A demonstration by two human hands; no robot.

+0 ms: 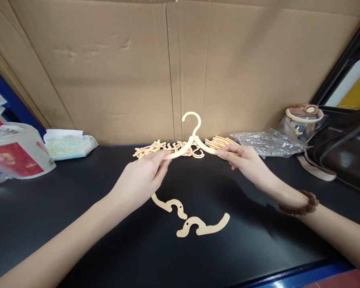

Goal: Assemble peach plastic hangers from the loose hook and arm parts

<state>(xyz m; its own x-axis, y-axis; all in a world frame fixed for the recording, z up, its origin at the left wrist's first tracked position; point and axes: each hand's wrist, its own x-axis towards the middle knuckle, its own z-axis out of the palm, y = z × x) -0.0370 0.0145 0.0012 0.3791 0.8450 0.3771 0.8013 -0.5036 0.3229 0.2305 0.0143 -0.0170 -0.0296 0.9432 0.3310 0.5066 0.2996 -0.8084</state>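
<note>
Brown cardboard (pixel 108 80) stands upright behind the far edge of the black table (pixel 78 256), whose near right edge shows a blue border. Along the right edge sits a dark bag (pixel 345 148). Near the left edge is a whitish tub (pixel 24 154) with a red label, and just beside it, toward the far left corner, lies a soft packet (pixel 70 146) with a pale pattern. Toward the far right corner, crumpled clear plastic (pixel 258 142) spreads out next to a see-through cup (pixel 304 122) with a beige rim and a strap trailing across the table. By the middle of the far edge lies a heap of pale hanger parts (pixel 148 149), with a bunch of curved strips (pixel 222 141) to its right. Before them, a pale hanger (pixel 194 139) is held above the table, hook upward, both arms sloping down. The left hand (pixel 145 170) pinches the end of one arm, and the right hand (pixel 240 158) grips the other between thumb and fingers. Nearer the table's near edge lie two loose hook-shaped pieces (pixel 204 229), ends close together, one partly hidden behind the left hand. Around the right wrist is a fuzzy brown band (pixel 303 203)
</note>
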